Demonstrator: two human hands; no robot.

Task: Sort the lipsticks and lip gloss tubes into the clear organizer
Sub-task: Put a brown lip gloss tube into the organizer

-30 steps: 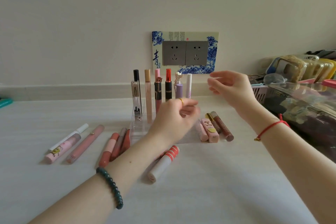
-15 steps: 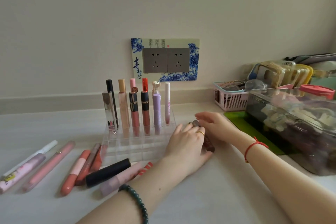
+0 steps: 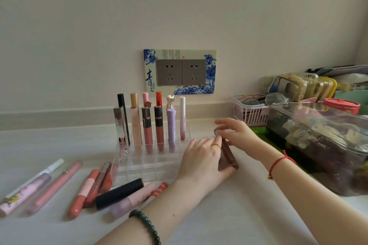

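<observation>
- The ribbed brown lip gloss tube (image 3: 227, 155) was held between the two hands. Its long axis ran from the near end at the left thumb away to the grey cap under the right fingertips, leaning slightly leftward.
- The left hand (image 3: 201, 162) was laid palm down against the tube's left side, with the fingers gently bent along the barrel and the thumb hooked under the near end.
- The right hand (image 3: 238, 135) was curled over the far end, its fingertips pinching the cap. Whether the cap was seated or loosened could not be told.
- The clear organizer (image 3: 143, 162) stood just left of the left hand, which was judged the nearer of the two.
- The standing tubes (image 3: 159, 125) filled the rows beyond and left of the left fingers. The nearer compartments held none, so insertion was judged unobstructed once the tube was stood upright.
- Loose tubes, among them a black tube (image 3: 119, 193) and a striped tube (image 3: 161, 189), lay left of the left wrist and were not yet sorted.
- A pink basket (image 3: 249, 114) and a clear lidded container (image 3: 318, 145) stood beyond and right of the right hand, apart from that path.
</observation>
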